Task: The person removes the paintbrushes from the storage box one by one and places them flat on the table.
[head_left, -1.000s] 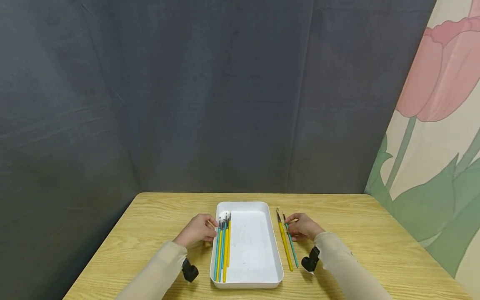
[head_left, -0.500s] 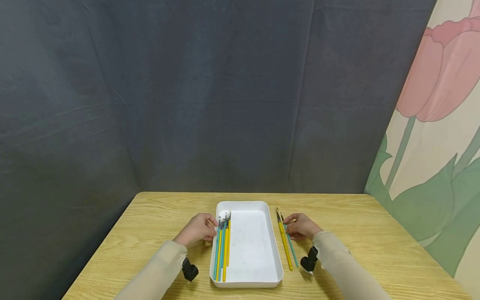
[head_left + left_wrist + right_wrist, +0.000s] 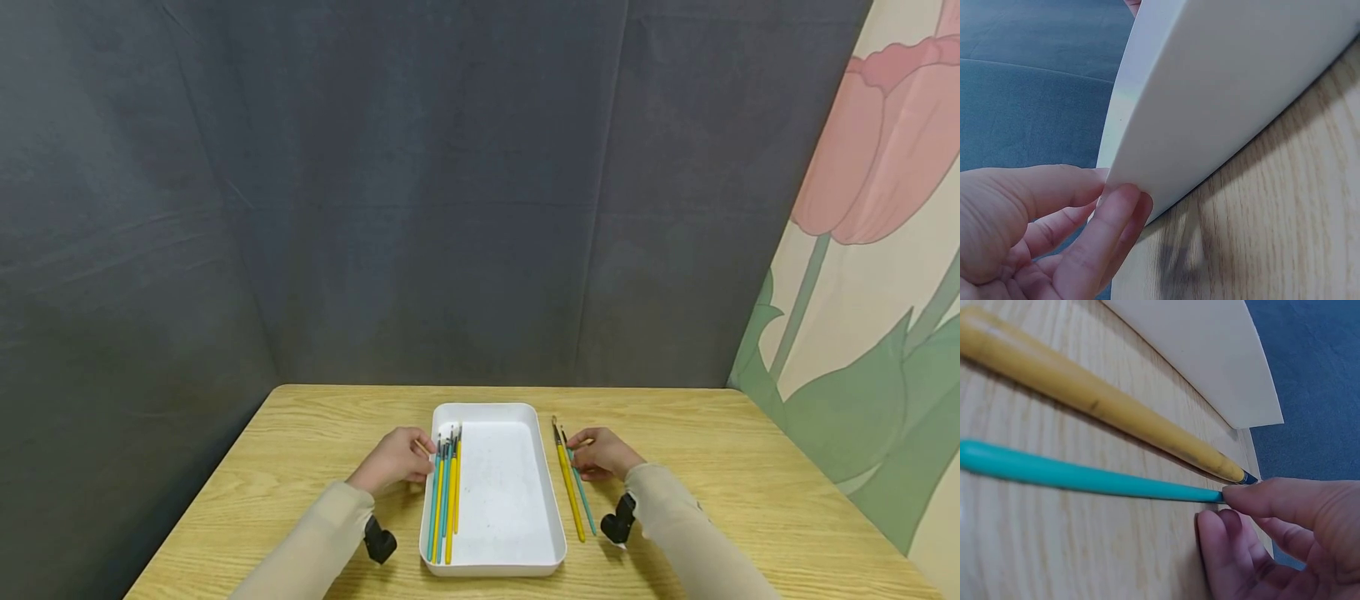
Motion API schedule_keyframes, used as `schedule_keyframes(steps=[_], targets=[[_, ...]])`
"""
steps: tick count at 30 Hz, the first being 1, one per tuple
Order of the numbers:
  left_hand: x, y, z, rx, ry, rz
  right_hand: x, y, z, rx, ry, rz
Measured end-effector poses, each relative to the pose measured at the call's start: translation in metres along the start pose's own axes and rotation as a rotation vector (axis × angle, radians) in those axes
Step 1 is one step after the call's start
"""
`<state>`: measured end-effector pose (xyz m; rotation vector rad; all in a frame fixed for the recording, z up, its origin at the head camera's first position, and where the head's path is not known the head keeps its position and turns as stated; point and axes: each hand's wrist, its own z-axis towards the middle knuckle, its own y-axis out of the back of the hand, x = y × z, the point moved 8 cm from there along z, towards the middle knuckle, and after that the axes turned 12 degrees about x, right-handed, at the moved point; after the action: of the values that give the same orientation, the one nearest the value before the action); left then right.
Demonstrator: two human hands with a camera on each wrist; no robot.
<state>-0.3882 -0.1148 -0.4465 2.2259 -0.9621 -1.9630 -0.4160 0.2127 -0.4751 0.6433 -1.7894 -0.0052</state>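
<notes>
A white tray [image 3: 513, 492] lies on the table, with several teal and yellow paintbrushes [image 3: 447, 500] lined up along its left side. My left hand [image 3: 397, 458] pinches the tray's left wall [image 3: 1179, 106] between thumb and fingers. To the right of the tray, a teal paintbrush [image 3: 586, 503] lies on the tabletop, and my right hand [image 3: 606, 454] pinches it near its ferrule. Close beside it on the tray side is a thicker yellow paintbrush [image 3: 1097, 403], which no finger grips. The bristles of the teal brush are hidden by the fingers in the right wrist view.
The wooden table [image 3: 322, 425] ends at a dark cloth backdrop [image 3: 480, 208]. A wall hanging with a painted tulip [image 3: 885, 142] borders the right side. Black wrist cameras [image 3: 619, 522] sit at both sleeves.
My right hand has shifted slightly left, bringing the upper end of the teal paintbrush closer to the yellow one. The left hand and tray look unmoved.
</notes>
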Motion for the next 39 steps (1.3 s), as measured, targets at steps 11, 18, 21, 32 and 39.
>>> schedule_keyframes(steps=[11,18,21,32,39], targets=[[-0.001,0.0,0.0,-0.003,-0.003,0.002,-0.001,0.002,-0.001,0.027,0.004,0.049],[-0.001,0.0,-0.001,0.003,-0.005,0.006,0.002,0.006,-0.002,0.057,0.016,0.098],[-0.002,0.0,-0.002,0.002,-0.007,0.002,0.009,0.01,-0.003,0.061,0.046,0.123],[-0.002,0.0,-0.001,0.003,-0.01,-0.004,0.044,0.013,-0.006,0.054,0.148,0.157],[0.0,0.0,-0.001,-0.007,0.005,0.009,0.067,-0.003,-0.004,0.093,0.156,0.172]])
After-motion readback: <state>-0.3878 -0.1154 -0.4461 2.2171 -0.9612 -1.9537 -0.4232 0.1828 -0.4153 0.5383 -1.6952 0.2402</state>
